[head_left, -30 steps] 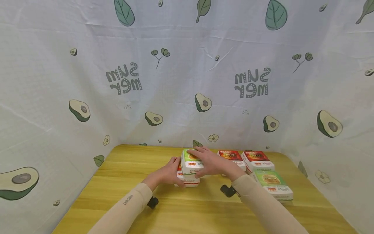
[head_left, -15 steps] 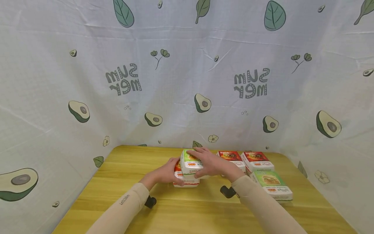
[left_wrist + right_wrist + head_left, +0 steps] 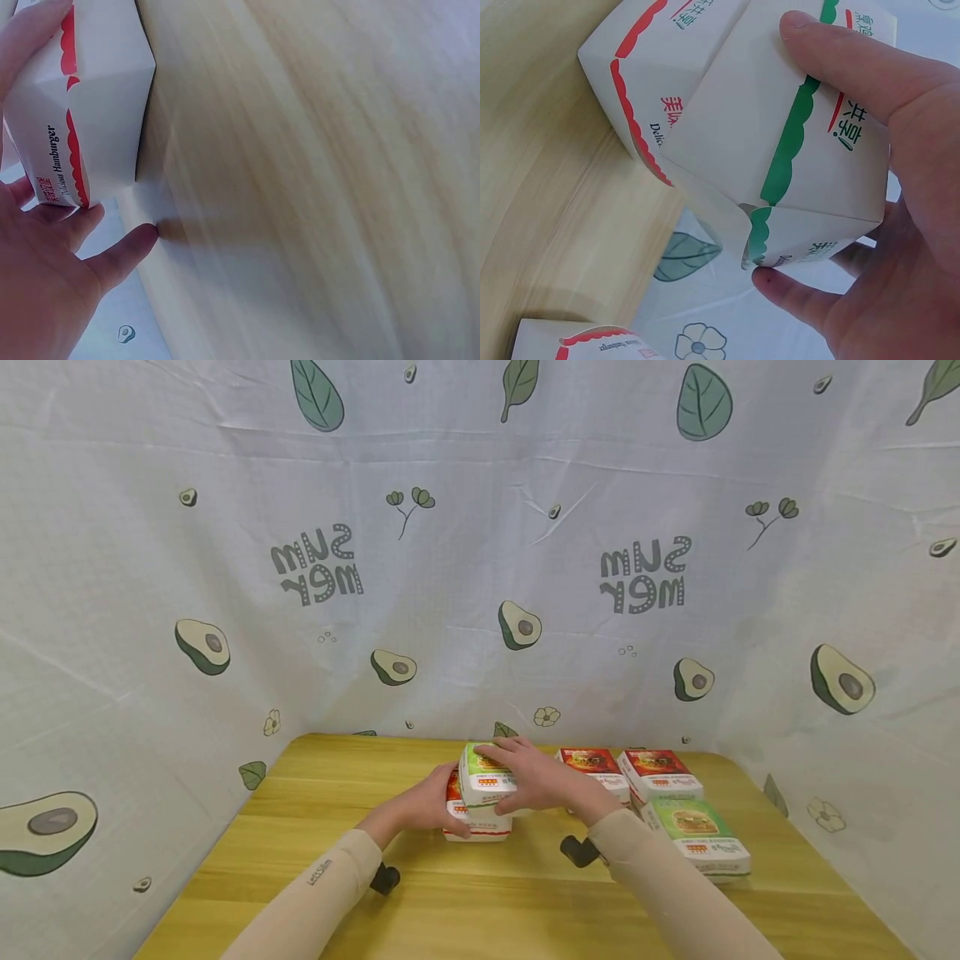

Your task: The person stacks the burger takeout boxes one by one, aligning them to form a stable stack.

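A red-and-white hamburger box (image 3: 480, 832) stands on the table in the middle. My left hand (image 3: 422, 802) grips its left side, thumb across the front; in the left wrist view two fingers of that hand (image 3: 37, 277) lie against the box's side (image 3: 112, 112). Over the red box sits a green-and-white hamburger box (image 3: 486, 790), covering most of its top. My right hand (image 3: 536, 774) holds this upper box from the right, thumb on the front. The right wrist view shows the green box (image 3: 784, 169) overlapping the red one at an angle, a side flap slightly bowed out.
To the right, two red-topped hamburger boxes (image 3: 588, 762) stand side by side toward the back. A green-topped box (image 3: 693, 823) sits in front of the right one. Behind the wooden table (image 3: 465, 910) hangs a patterned white cloth (image 3: 450, 560).
Both hands and the two middle boxes have shifted slightly left, the green one staying over the red one. The boxes on the right stay where they were.
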Available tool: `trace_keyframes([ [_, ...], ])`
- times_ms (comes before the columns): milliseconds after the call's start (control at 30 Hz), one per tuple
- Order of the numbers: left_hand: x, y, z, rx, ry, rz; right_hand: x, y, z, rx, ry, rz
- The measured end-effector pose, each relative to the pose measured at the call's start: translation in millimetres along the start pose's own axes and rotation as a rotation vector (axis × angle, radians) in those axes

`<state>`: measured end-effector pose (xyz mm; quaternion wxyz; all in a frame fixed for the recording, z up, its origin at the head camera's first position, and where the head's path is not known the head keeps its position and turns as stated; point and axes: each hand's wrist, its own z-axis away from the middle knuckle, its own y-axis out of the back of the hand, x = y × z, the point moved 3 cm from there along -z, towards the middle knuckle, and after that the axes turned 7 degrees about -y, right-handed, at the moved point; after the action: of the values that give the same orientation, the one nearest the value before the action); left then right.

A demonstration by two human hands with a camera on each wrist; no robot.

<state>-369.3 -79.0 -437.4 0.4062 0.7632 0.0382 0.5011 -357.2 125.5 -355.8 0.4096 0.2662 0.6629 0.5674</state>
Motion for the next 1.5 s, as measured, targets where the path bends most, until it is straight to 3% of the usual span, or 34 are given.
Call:
trace_keyframes([
  [567,-4.7,-1.2,-2.9,-0.006,-0.009,0.004,-2.8,-3.0,-5.9,0.017,0.023,0.029],
  [1133,1.0,-2.3,-0.2,0.017,-0.083,0.071,-14.1,1.5,-10.4,0.039,0.051,0.067],
  [1500,-0.6,-5.5,1.0,0.026,-0.098,0.080,-14.5,2.1,-9.2,0.023,0.028,-0.010],
])
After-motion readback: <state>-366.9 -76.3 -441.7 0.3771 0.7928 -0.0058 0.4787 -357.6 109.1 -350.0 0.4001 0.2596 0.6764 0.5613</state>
